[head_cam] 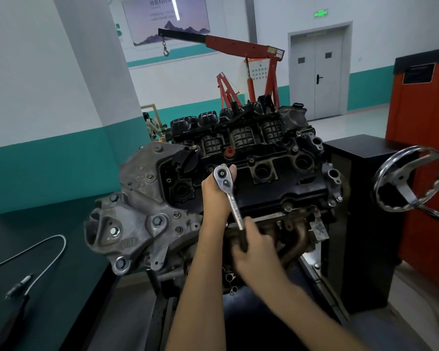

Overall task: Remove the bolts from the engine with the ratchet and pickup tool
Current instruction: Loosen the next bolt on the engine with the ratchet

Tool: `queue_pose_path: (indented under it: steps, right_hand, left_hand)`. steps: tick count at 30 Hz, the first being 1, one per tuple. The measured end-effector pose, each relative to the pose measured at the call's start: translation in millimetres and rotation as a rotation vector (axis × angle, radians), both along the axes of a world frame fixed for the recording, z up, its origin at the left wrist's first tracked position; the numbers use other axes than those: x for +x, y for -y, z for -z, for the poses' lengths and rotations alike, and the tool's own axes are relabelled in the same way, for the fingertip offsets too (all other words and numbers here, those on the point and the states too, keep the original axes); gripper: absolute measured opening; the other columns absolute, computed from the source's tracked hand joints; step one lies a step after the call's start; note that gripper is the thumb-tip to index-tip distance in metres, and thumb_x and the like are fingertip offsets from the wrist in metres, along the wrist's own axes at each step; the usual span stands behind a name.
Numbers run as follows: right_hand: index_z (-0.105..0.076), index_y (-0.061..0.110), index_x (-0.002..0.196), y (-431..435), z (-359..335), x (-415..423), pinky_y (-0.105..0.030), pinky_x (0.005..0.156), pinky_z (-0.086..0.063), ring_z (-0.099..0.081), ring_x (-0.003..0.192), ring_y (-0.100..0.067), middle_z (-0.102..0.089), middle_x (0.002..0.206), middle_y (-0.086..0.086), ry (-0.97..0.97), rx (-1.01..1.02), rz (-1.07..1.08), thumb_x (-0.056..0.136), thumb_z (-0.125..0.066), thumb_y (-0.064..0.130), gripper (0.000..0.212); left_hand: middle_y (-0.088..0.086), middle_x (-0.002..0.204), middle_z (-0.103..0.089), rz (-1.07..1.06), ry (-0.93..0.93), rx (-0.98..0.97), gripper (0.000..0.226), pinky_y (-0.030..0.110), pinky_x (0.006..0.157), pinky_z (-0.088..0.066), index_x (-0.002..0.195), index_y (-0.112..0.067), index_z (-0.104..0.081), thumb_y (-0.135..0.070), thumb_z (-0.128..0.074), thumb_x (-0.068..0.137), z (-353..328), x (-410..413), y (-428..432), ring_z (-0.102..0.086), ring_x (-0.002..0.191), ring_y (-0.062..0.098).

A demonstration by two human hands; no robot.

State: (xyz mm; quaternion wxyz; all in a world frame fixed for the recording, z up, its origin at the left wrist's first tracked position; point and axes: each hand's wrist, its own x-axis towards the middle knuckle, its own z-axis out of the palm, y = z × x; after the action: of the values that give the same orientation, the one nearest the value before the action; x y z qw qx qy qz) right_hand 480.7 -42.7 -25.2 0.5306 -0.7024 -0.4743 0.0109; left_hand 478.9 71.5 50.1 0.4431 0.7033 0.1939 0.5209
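Steel ratchet [232, 201]: likely stiff, slick | right hand [252, 245] wrapped round black handle, centre frame | left hand [213, 198] steadies head, finger grip hidden | pickup tool [50, 250] floppy, lower left

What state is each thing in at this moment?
ratchet, head down on the engine
left hand, holds the ratchet's head
right hand, grips the ratchet's handle
pickup tool, lying untouched on the table at left
double door, closed
hoist hook, hanging empty
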Motion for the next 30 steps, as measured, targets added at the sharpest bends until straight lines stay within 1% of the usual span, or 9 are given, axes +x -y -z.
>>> queue_pose_path:
  steps: [2,5,10,14,17,19,24,27,30]
  right_hand:
    - [-0.046,0.022,0.099,-15.0,3.6,-22.7,-0.017,0.05,-0.041,-0.055,0.056,-0.009,-0.054,0.064,0.003,-0.109,0.051,-0.041,0.085,-0.054,0.007,0.022]
    - [-0.048,0.016,0.11,-3.5,-5.1,-4.6,-0.022,0.051,-0.045,-0.055,0.057,-0.014,-0.055,0.068,-0.003,-0.07,-0.053,-0.07,0.085,-0.053,0.006,0.027]
    - [-0.049,0.017,0.12,38.9,-63.3,97.1,-0.022,0.05,-0.035,-0.05,0.057,-0.017,-0.051,0.073,-0.002,0.504,-0.368,0.015,0.086,-0.058,0.012,0.035]
    - [-0.043,0.02,0.114,31.5,-108.5,122.7,-0.029,0.057,-0.036,-0.051,0.066,-0.022,-0.046,0.071,0.004,0.936,-0.461,0.121,0.089,-0.054,0.018,0.027]
    - [-0.042,0.019,0.109,33.0,-76.6,94.0,-0.03,0.057,-0.039,-0.059,0.069,-0.027,-0.054,0.076,0.001,0.831,-0.366,0.18,0.088,-0.055,0.02,0.025]
    - [-0.04,0.02,0.102,33.2,-43.7,59.9,-0.027,0.055,-0.035,-0.059,0.067,-0.026,-0.049,0.071,0.004,0.555,-0.256,0.141,0.086,-0.057,0.018,0.023]
    - [-0.041,0.015,0.104,-5.8,-5.2,-13.9,-0.031,0.054,-0.049,-0.056,0.059,-0.016,-0.051,0.065,0.004,0.018,-0.045,-0.06,0.087,-0.052,0.006,0.022]
    - [-0.043,0.016,0.112,1.2,-10.2,-2.2,-0.016,0.049,-0.044,-0.052,0.055,-0.008,-0.049,0.067,0.004,0.046,-0.092,-0.077,0.086,-0.054,0.007,0.03]
    - [-0.045,0.02,0.116,28.6,-34.7,54.3,-0.026,0.051,-0.042,-0.05,0.055,-0.013,-0.046,0.068,0.002,0.326,-0.275,-0.066,0.085,-0.056,0.011,0.034]
  left_hand:
    - [0.0,0.063,-0.021,0.008,0.025,0.015,0.042,0.011,0.055,-0.029,0.064,-0.008,-0.029,-0.007,-0.057,0.096,-2.7,-2.1,-1.0,-0.022,0.051,0.005]
    - [-0.003,0.06,-0.025,-0.013,-0.065,0.016,0.046,0.022,0.055,-0.028,0.061,-0.016,-0.028,-0.013,-0.059,0.096,-3.4,-3.4,-7.2,-0.025,0.053,0.005]
    - [-0.016,0.057,-0.055,0.068,-0.07,0.044,0.044,0.012,0.058,-0.039,0.056,-0.034,-0.058,-0.01,-0.059,0.093,-1.4,-3.7,-4.0,-0.047,0.06,0.002]
    - [-0.009,0.075,-0.065,0.046,0.044,0.009,0.038,0.01,0.07,-0.045,0.075,-0.035,-0.067,-0.003,-0.055,0.091,0.4,-6.7,-1.2,-0.058,0.073,0.0]
    - [-0.016,0.061,-0.054,0.05,0.064,-0.035,0.04,0.021,0.068,-0.043,0.062,-0.028,-0.051,-0.005,-0.057,0.094,4.8,-8.9,-1.6,-0.052,0.065,0.0]
    - [-0.012,0.056,-0.037,0.038,0.055,-0.041,0.043,0.025,0.059,-0.032,0.06,-0.021,-0.035,-0.014,-0.059,0.096,5.2,-8.5,1.5,-0.035,0.06,0.01]
    - [0.012,0.067,-0.035,-0.044,0.014,-0.039,0.044,0.026,0.056,-0.029,0.068,0.003,-0.038,-0.023,-0.059,0.096,2.6,-5.8,0.3,-0.031,0.063,0.017]
    - [0.011,0.065,-0.035,-0.039,-0.014,-0.048,0.045,0.028,0.058,-0.03,0.064,-0.001,-0.035,-0.022,-0.06,0.095,-1.2,-6.8,-3.8,-0.031,0.062,0.017]
    - [-0.011,0.053,-0.035,0.028,-0.012,-0.01,0.049,0.024,0.056,-0.03,0.055,-0.024,-0.033,-0.018,-0.061,0.095,0.9,-7.2,-3.5,-0.031,0.056,0.008]
